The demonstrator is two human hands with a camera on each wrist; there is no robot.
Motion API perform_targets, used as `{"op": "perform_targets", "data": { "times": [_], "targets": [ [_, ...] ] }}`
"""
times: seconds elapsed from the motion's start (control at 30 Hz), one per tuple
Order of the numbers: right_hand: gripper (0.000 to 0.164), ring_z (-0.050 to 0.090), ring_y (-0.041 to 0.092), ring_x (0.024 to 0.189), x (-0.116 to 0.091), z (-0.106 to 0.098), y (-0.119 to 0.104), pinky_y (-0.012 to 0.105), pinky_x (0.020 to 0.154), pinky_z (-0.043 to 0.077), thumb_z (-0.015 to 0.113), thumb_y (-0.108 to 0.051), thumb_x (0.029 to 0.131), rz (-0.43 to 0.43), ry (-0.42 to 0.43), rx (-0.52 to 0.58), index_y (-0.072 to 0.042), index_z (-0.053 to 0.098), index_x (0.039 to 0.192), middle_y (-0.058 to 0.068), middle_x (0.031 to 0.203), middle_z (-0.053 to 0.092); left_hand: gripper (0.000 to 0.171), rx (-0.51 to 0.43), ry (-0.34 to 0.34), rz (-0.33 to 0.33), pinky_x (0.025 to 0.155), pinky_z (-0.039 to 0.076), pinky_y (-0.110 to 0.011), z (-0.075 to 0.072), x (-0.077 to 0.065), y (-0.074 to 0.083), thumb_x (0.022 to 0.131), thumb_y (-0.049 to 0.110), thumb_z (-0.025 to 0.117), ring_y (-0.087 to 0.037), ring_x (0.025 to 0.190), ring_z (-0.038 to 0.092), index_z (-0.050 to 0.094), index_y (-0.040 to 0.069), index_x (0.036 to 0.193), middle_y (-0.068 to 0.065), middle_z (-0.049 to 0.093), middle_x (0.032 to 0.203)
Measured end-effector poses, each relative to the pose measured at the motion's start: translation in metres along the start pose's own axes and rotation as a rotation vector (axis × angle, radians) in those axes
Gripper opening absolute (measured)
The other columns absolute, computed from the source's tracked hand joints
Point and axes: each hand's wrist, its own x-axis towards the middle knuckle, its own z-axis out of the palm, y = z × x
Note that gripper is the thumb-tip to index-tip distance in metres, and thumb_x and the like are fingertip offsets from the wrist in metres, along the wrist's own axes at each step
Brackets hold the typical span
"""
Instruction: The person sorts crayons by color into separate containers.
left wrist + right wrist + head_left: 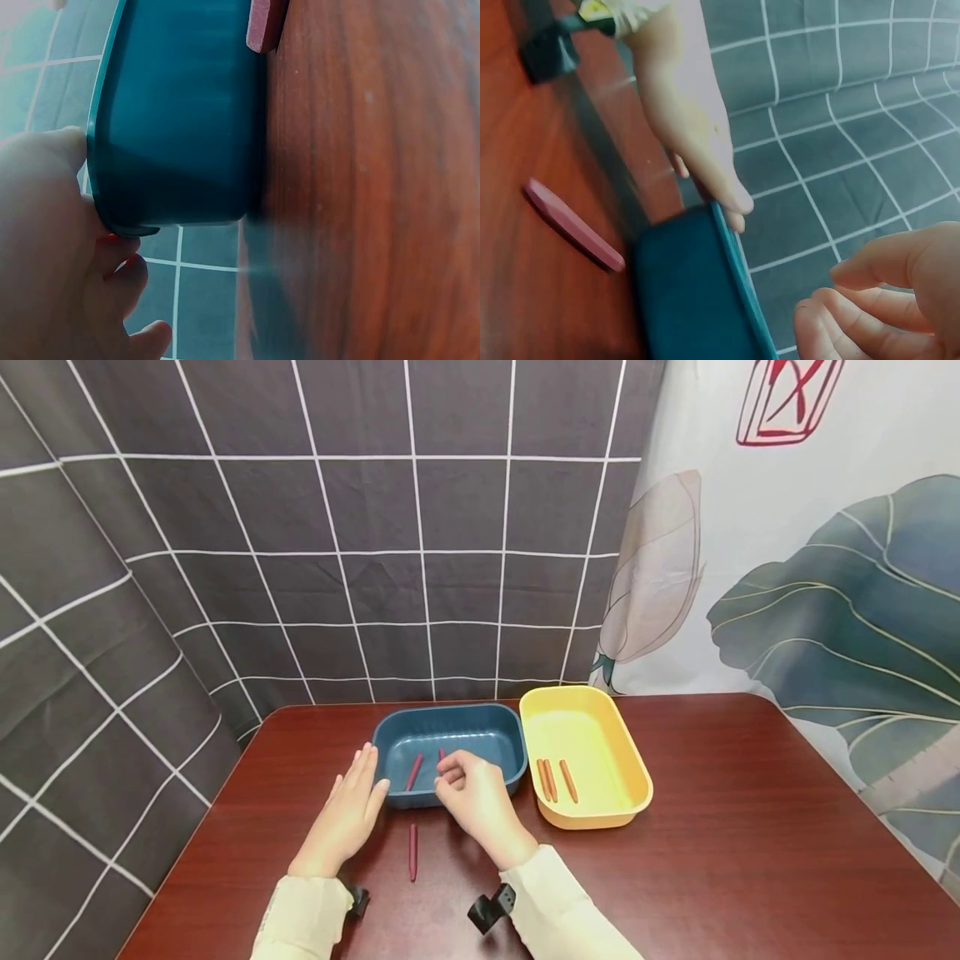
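Observation:
My left hand (348, 814) rests against the left end of a blue plastic bin (390, 722), its fingers straight. In the left wrist view the thumb lies at the rim of the bin (180, 112). Over the bin's front right side is my right hand (477, 802), fingers loosely bent; in the right wrist view nothing shows between the thumb and fingers (877, 262). Inside the bin lies a dark red crayon (414, 772), and a second one (442, 753) is partly hidden behind the right fingers. Another red crayon (413, 852) lies on the table before the bin.
A yellow bin (622, 752) stands right beside the blue one, with several orange crayons (568, 781) in it. Both are on a dark red wooden table (720, 827). A grey checked cloth (465, 577) hangs behind, a leaf-patterned one at right.

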Motion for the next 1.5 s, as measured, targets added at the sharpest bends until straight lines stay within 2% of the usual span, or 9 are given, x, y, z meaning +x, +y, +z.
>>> {"op": "perform_targets", "data": {
  "times": [0.33, 0.63, 0.8, 0.97, 1.2, 1.37, 1.5],
  "targets": [
    [0.006, 0.062, 0.005, 0.065, -0.019, 0.019, 0.005, 0.022, 0.064, 0.054, 0.069, 0.0, 0.083, 0.052, -0.048, 0.004, -0.001, 0.07, 0.09, 0.0, 0.075, 0.068, 0.065, -0.009, -0.011, -0.011, 0.119, 0.016, -0.064, 0.0, 0.003, 0.001, 0.109, 0.03, 0.046, -0.042, 0.153, 0.017, 0.022, -0.004, 0.159, -0.022, 0.02, 0.166],
    [0.01, 0.059, 0.006, 0.06, -0.025, 0.034, 0.012, 0.023, 0.057, 0.05, 0.075, 0.002, 0.079, 0.114, -0.11, -0.021, 0.002, 0.069, 0.087, 0.0, 0.067, 0.066, 0.066, -0.012, -0.015, -0.012, 0.119, 0.016, -0.064, 0.002, 0.005, 0.001, 0.108, 0.03, 0.047, -0.041, 0.153, 0.017, 0.022, -0.005, 0.158, -0.022, 0.02, 0.166],
    [0.014, 0.059, 0.006, 0.058, -0.027, 0.042, 0.019, 0.023, 0.055, 0.05, 0.079, 0.001, 0.077, 0.129, -0.117, -0.032, 0.002, 0.067, 0.085, 0.001, 0.064, 0.065, 0.067, -0.013, -0.027, -0.027, 0.12, 0.015, -0.063, 0.002, 0.004, 0.0, 0.108, 0.031, 0.047, -0.04, 0.153, 0.015, 0.02, -0.003, 0.159, -0.02, 0.018, 0.166],
    [0.014, 0.055, 0.003, 0.055, -0.028, 0.049, 0.024, 0.022, 0.052, 0.047, 0.079, 0.0, 0.075, 0.127, -0.114, -0.042, 0.0, 0.065, 0.08, -0.001, 0.06, 0.063, 0.065, -0.008, -0.005, -0.003, 0.119, 0.016, -0.064, 0.001, 0.004, -0.001, 0.108, 0.028, 0.048, -0.041, 0.153, 0.017, 0.022, -0.005, 0.158, -0.022, 0.019, 0.166],
    [0.022, 0.048, 0.003, 0.054, -0.026, 0.057, 0.022, 0.021, 0.051, 0.043, 0.084, -0.006, 0.072, 0.131, -0.102, -0.106, -0.006, 0.062, 0.068, -0.007, 0.056, 0.054, 0.066, -0.001, -0.008, 0.001, 0.119, 0.015, -0.064, -0.001, 0.005, 0.001, 0.108, 0.028, 0.048, -0.042, 0.152, 0.017, 0.021, -0.005, 0.158, -0.022, 0.019, 0.166],
    [0.032, 0.045, 0.006, 0.05, -0.027, 0.062, 0.019, 0.022, 0.047, 0.039, 0.087, -0.012, 0.073, 0.145, -0.114, -0.183, -0.01, 0.056, 0.065, -0.008, 0.055, 0.049, 0.066, -0.005, -0.02, -0.007, 0.119, 0.014, -0.064, -0.002, 0.003, 0.001, 0.108, 0.028, 0.047, -0.042, 0.153, 0.016, 0.021, -0.005, 0.158, -0.023, 0.018, 0.166],
    [0.032, 0.044, 0.007, 0.047, -0.028, 0.064, 0.018, 0.023, 0.045, 0.038, 0.086, -0.011, 0.073, 0.133, -0.114, -0.236, -0.01, 0.055, 0.064, -0.007, 0.052, 0.047, 0.066, -0.013, -0.017, -0.008, 0.119, 0.015, -0.065, -0.001, 0.001, 0.001, 0.108, 0.027, 0.049, -0.043, 0.152, 0.016, 0.022, -0.006, 0.158, -0.023, 0.018, 0.166]
  ]
}}
